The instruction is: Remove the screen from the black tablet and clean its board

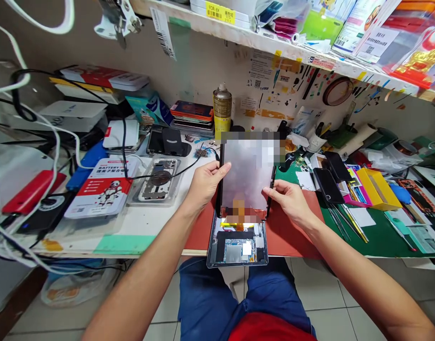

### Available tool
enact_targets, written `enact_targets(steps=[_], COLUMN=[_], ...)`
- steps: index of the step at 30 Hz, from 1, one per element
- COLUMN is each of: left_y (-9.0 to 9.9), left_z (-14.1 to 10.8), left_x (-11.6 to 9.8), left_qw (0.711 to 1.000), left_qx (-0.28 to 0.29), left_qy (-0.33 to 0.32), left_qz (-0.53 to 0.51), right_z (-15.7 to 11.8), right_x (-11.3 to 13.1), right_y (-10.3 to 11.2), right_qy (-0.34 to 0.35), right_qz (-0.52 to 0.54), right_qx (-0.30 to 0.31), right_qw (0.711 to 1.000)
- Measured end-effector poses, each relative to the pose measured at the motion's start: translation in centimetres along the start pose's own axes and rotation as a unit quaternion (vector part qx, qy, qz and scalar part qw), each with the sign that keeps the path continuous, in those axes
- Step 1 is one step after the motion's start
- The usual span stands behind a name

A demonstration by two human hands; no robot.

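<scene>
My left hand (205, 182) pinches the left edge of a screen panel (248, 170), thumb on its silvery back. Its right edge is between the thumb and fingers of my right hand (287, 196). The panel is raised above an opened tablet body (235, 248), whose circuit board shows in the lower part. An orange flex cable (239, 213) runs from the panel's lower end down towards the body. The upper part of the body is hidden behind the panel. The body's lower end juts over the table's front edge, on a red mat (292, 232).
Left are a phone frame in a clear tray (158, 182), a white-red battery box (104, 189) and loose cables. A spray can (222, 111) stands behind the panel. Right, on a green mat (377, 241), lie tweezers (340, 222), a black phone (327, 185) and a yellow box (379, 189). A shelf (274, 45) overhangs the back.
</scene>
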State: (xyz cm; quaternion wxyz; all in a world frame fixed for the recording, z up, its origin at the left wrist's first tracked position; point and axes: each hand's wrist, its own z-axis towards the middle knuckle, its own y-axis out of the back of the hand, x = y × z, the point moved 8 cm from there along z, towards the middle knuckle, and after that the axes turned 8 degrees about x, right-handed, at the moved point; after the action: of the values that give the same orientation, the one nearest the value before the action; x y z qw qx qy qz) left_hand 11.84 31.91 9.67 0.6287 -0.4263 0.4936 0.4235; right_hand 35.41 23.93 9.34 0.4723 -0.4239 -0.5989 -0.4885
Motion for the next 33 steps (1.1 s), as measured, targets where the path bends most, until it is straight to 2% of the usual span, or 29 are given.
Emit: enact_targets(steps=[7,14,22,28,33], left_y=[0.1,0.0,0.0,0.0,-0.3], left_z=[1.0,1.2,1.2,1.1,0.4], left_x=[2.4,2.6,3.1,2.4,0.6], left_qw=[0.995,0.992,0.991,0.991,0.994], left_qx=[0.033,0.029,0.019,0.021,0.024], left_qy=[0.069,0.099,0.099,0.089,0.059], left_qz=[-0.06,-0.077,-0.085,-0.099,-0.093], right_z=[1.4,2.2,2.2,2.0,1.0], right_x=[-1.3,-2.2,-2.9,-1.8,-0.4], right_y=[-0.1,0.0,0.1,0.1,0.1], right_qy=[-0.032,-0.044,-0.047,-0.036,-0.008], right_qz=[0.02,0.037,0.044,0.034,0.016], right_qx=[0.007,0.01,0.014,0.008,-0.001], right_qw=[0.999,0.998,0.998,0.999,1.0])
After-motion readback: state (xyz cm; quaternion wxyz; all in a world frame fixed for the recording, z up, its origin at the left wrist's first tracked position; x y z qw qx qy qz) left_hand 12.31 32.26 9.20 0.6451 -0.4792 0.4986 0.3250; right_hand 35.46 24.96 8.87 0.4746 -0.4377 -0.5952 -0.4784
